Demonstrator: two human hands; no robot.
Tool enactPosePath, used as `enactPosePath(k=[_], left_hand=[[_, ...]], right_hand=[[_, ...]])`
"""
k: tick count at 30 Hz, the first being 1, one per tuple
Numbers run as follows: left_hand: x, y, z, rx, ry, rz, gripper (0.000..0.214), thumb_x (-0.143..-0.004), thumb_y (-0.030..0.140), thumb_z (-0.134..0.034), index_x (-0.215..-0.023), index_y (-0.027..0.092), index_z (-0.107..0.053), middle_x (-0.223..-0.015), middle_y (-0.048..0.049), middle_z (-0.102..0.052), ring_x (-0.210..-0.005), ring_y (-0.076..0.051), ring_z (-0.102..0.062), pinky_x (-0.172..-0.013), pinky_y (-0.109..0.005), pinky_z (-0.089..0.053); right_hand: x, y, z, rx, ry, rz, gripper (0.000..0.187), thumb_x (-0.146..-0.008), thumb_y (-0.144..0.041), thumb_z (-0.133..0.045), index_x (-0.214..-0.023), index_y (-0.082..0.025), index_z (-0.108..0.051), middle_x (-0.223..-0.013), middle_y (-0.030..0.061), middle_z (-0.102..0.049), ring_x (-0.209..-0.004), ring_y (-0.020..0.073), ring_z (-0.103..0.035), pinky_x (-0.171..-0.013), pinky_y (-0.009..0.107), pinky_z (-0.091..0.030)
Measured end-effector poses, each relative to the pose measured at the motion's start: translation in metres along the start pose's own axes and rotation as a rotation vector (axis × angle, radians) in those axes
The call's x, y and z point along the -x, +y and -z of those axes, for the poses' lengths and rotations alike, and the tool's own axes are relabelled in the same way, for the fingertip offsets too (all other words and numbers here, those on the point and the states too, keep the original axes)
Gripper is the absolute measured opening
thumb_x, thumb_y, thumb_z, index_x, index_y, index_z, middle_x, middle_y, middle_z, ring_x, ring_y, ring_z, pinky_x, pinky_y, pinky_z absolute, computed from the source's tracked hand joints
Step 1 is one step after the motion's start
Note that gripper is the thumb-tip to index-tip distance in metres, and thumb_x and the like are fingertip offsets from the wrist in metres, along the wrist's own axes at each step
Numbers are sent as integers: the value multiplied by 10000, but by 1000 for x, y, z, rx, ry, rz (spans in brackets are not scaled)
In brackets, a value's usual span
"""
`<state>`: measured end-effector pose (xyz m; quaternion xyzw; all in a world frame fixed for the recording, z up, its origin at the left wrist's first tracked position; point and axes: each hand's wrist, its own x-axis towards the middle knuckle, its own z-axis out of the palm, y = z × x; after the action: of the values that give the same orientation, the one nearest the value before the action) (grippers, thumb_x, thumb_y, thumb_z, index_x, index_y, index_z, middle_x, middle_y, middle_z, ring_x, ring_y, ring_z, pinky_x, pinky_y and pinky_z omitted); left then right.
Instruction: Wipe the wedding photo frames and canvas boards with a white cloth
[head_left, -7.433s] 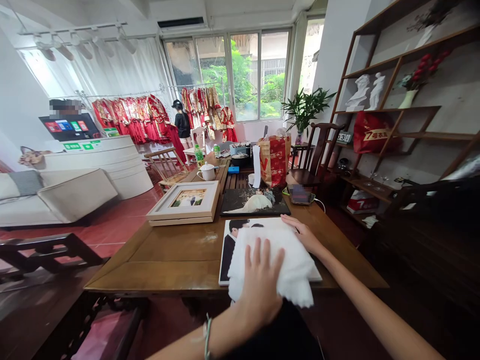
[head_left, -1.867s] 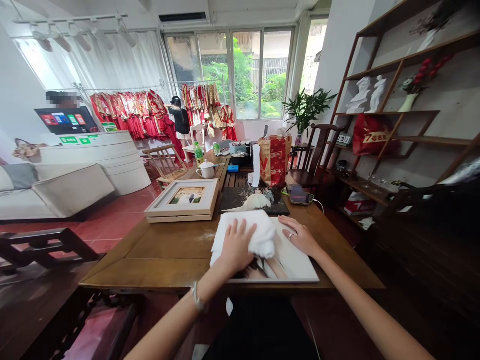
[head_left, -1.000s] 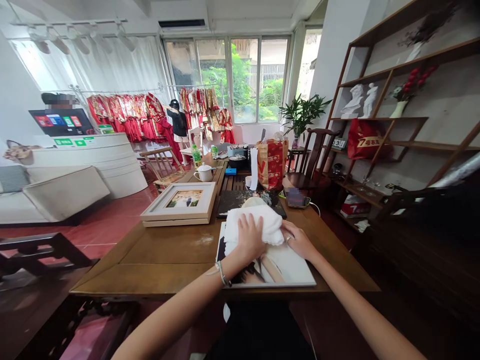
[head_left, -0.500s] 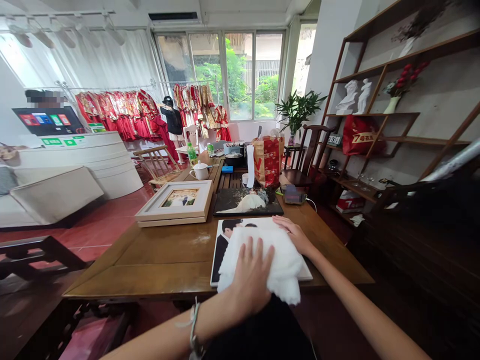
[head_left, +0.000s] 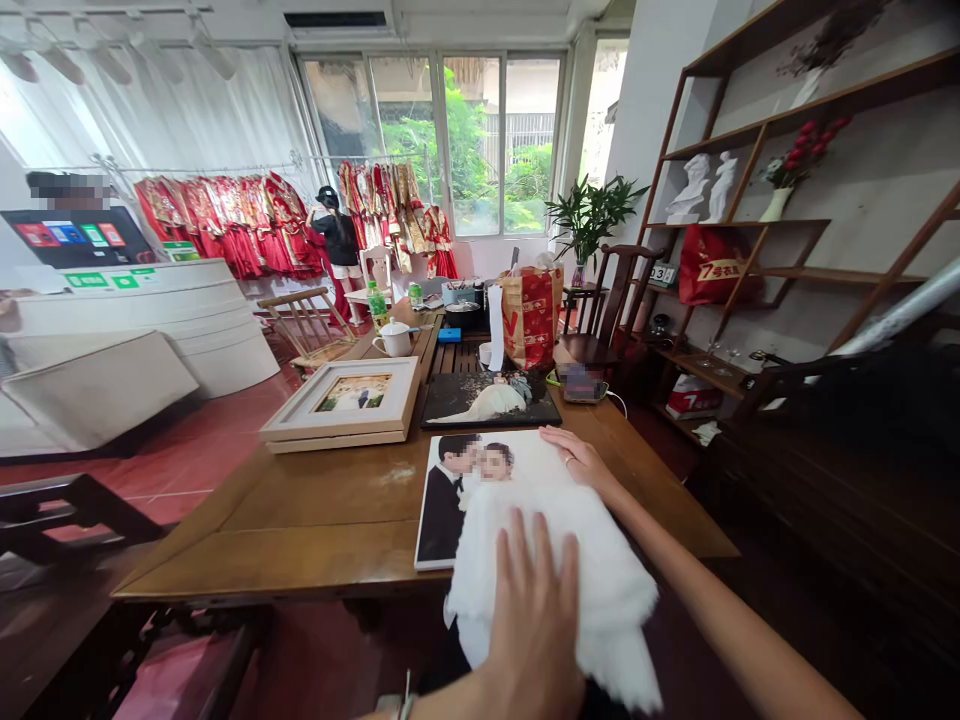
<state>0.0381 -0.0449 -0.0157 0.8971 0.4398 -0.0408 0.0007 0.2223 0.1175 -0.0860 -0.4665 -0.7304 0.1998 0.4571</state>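
Observation:
A photo panel [head_left: 439, 515] showing a couple lies at the near edge of the wooden table. A fluffy white cloth [head_left: 592, 560] covers its lower right part and droops over the table edge towards me. My left hand [head_left: 536, 610] rests flat on the cloth, fingers stretched out and thumb hidden. Against the panel's upper right edge lies my right hand [head_left: 585, 465], fingers extended, a ring on one of them. Just beyond the panel is a dark photo panel [head_left: 442, 405] of a figure in a white dress.
Pale framed pictures [head_left: 341, 430] are stacked on the table's left side. Farther back stand a lidded white cup [head_left: 394, 340], a green bottle [head_left: 377, 308] and a red-brown paper bag [head_left: 532, 320]. A phone [head_left: 581, 385] with a cable lies at right. A person [head_left: 337, 240] stands by the clothes rack.
My left hand and the cloth have slid towards me and to the right, uncovering more of the photo's faces. My right hand stays at the panel's edge.

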Motion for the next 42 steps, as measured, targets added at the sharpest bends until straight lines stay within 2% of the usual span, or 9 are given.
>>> enactPosePath(k=[4, 10, 16, 21, 24, 29, 32, 40, 42], left_hand=[[6, 12, 0, 69, 10, -123, 882, -725, 412, -633, -1431, 150, -175, -1465, -218, -111, -1305, -447, -43, -1028, -601, -185], [-12, -6, 10, 59, -51, -16, 846, -731, 374, -616, -1428, 152, -192, -1473, -199, -114, -1323, -418, -26, -1040, -601, -121], [-18, -72, 19, -15, -42, 230, 779, -691, 220, -591, -1402, 178, -276, -1454, -172, -231, -1315, -402, -163, -1015, -558, -220], [-36, -127, 25, 30, 10, 187, 800, -652, 97, -514, -1405, 221, -270, -1475, -86, -216, -1348, -300, -130, -1067, -469, -171], [-22, -122, 21, 77, 14, 220, 854, -606, 63, -482, -1411, 236, -258, -1486, -63, -184, -1356, -283, -86, -1081, -463, -135], [32, -80, 16, 112, -56, 198, 1003, -475, 37, -453, -1417, 294, -223, -1502, 5, -74, -1357, -263, 35, -1094, -465, -67], [39, -78, 14, 130, -49, 168, 994, -490, 56, -459, -1417, 313, -209, -1501, 26, -58, -1359, -252, 33, -1094, -457, -83], [-53, -139, 11, 52, 108, 213, 815, -654, 130, -529, -1406, 260, -243, -1487, -66, -185, -1352, -290, -117, -1062, -474, -148], [-64, -146, 10, 42, 124, 232, 803, -668, 131, -531, -1405, 260, -240, -1484, -69, -193, -1352, -291, -116, -1060, -480, -143]], right_hand=[[-1, 2, -1, 7, -2, -9, 408, -757, -150, -410, -1078, -226, -651, -1222, 55, -601, -1199, 200, -491, -1067, 447, -313], [-3, 3, 3, 23, -48, 0, 401, -756, -153, -413, -1061, -225, -662, -1191, 57, -622, -1184, 208, -507, -1057, 457, -328], [2, -6, 2, 28, 7, -6, 435, -752, -118, -399, -1085, -245, -649, -1210, 36, -610, -1193, 195, -497, -1064, 462, -320], [2, -10, 3, 21, -2, -19, 433, -763, -117, -383, -1092, -216, -646, -1217, 62, -603, -1202, 206, -489, -1065, 471, -313], [1, -10, 3, 35, -8, -22, 433, -761, -115, -375, -1089, -194, -647, -1216, 78, -602, -1197, 214, -494, -1059, 478, -319], [2, -8, 3, 48, 2, -12, 436, -755, -110, -389, -1085, -223, -650, -1221, 53, -601, -1199, 203, -491, -1061, 466, -321], [3, -7, 3, 45, 4, -2, 439, -752, -109, -393, -1079, -244, -653, -1220, 34, -603, -1206, 198, -484, -1065, 461, -318], [3, -4, 3, 28, 2, -16, 438, -757, -112, -407, -1101, -256, -638, -1222, 29, -601, -1206, 197, -483, -1070, 466, -310], [3, -4, 3, 29, 5, -20, 437, -757, -114, -408, -1099, -257, -639, -1215, 28, -606, -1203, 197, -487, -1071, 466, -310]])
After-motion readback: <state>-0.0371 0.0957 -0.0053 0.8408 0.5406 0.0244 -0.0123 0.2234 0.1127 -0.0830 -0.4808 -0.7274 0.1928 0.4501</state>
